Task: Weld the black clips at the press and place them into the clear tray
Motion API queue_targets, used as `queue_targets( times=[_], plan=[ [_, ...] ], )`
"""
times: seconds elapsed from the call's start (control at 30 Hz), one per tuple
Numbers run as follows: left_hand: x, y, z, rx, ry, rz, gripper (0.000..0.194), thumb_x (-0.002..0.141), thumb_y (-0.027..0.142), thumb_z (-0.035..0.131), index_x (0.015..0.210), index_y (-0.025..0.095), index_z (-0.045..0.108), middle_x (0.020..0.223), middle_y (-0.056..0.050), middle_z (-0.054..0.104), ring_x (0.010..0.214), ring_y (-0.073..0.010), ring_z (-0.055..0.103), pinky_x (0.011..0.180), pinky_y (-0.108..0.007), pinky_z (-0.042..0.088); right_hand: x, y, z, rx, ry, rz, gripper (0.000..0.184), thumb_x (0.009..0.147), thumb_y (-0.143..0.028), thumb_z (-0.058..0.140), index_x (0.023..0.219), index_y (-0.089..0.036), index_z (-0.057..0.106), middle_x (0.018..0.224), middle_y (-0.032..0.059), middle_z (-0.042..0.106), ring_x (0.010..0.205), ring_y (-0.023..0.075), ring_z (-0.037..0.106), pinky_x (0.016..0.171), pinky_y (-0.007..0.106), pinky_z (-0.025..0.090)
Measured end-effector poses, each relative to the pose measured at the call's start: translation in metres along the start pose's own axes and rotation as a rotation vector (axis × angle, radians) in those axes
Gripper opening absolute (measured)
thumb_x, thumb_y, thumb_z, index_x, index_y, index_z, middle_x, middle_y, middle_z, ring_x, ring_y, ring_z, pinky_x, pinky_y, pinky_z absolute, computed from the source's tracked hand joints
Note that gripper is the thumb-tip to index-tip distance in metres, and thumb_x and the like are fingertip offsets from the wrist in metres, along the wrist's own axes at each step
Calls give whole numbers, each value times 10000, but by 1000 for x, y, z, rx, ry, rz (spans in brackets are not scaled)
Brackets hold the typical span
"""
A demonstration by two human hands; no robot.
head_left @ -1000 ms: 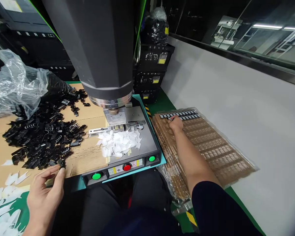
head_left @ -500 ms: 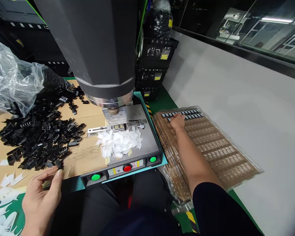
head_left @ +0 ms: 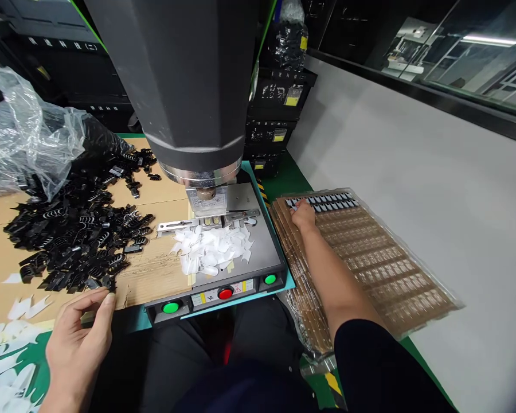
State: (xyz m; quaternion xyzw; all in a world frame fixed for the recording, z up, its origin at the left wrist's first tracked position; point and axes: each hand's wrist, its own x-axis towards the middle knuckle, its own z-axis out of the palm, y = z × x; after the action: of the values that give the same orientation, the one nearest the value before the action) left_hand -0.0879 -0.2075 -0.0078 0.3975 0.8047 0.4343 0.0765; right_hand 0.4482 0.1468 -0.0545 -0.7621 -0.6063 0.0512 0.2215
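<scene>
My left hand [head_left: 79, 332] is at the front edge of a pile of small black plastic parts [head_left: 75, 241]. Its thumb and forefinger close on one black plastic part [head_left: 109, 283] there. Off to the right, my right hand [head_left: 304, 215] reaches onto a clear blister tray [head_left: 370, 246], fingers together at the left end of the second row. Black parts with pale faces [head_left: 335, 206] fill the two far rows; what lies under the right fingertips is mostly hidden.
A press head [head_left: 198, 86] hangs over a metal fixture [head_left: 212, 221]. White film pieces [head_left: 215, 249] lie heaped before it, above green buttons [head_left: 171, 308] and a red button [head_left: 225, 293]. Plastic bag [head_left: 30, 137] at left; black crates [head_left: 275, 103] behind; grey wall [head_left: 413, 160] at right.
My right hand has slid left along the second row, uncovering more parts in it. The left hand stays at the pile's edge with the same part. The whole view has shifted slightly.
</scene>
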Motion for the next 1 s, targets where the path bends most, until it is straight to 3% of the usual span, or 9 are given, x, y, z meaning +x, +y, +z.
queue_targets(
  times=[0.17,0.3,0.4,0.5,0.63,0.73,0.83,1.0],
  plan=[
    [1,-2,1,-26,-1,40,399,906,598,716,1064,233,735,1166,-80,757,1208,-328,697,1197,-574,490,-3,-2,-3,58,57,-21,268,860,-230,713,1109,-170,634,1178,156,704,1093,290,648,1024,426,524],
    [4,-8,4,-40,-2,123,362,938,574,700,1052,231,720,1162,-89,748,1171,-315,695,1136,-549,524,-17,-16,-16,140,125,-85,229,881,-256,668,1096,-179,656,1175,141,704,1110,285,637,1053,445,514],
    [7,-12,7,-25,-3,267,321,962,528,678,1039,218,705,1132,-101,745,1118,-300,696,1068,-513,551,-44,-39,-29,308,144,-171,213,910,-288,621,1088,-189,684,1087,105,725,901,241,640,918,406,546],
    [9,-9,8,22,-37,443,275,984,476,660,1046,210,694,1112,-110,745,1098,-293,698,1055,-499,537,-90,-64,-43,453,26,-321,208,942,-291,587,1085,-208,714,998,58,718,768,200,606,799,354,540],
    [2,15,10,57,-150,663,180,994,386,676,1080,229,698,1129,-98,752,1122,-283,698,1067,-477,512,-162,-88,-55,422,-121,-643,215,953,-194,592,1067,-253,763,1105,68,708,1003,251,636,937,410,539],
    [-6,42,19,85,-266,810,151,1006,334,674,1124,254,722,1177,-88,752,1132,-277,685,1054,-464,500,-199,-94,-55,355,-171,-775,335,949,-121,585,1146,-296,791,1184,75,699,1118,286,601,1020,475,529],
    [-13,67,38,138,-348,915,203,1038,329,638,1203,267,738,1209,-98,745,1140,-293,663,1009,-475,494,-216,-95,-51,306,-177,-817,405,948,-105,586,1212,-329,796,1210,73,695,1111,294,585,1023,503,537],
    [-24,92,72,290,-403,1030,323,1065,354,584,1336,246,725,1281,-147,712,1122,-340,609,903,-504,473,-226,-95,-53,269,-148,-839,366,931,-88,592,1145,-309,790,1277,59,712,1164,307,576,1025,509,521]
  ],
)
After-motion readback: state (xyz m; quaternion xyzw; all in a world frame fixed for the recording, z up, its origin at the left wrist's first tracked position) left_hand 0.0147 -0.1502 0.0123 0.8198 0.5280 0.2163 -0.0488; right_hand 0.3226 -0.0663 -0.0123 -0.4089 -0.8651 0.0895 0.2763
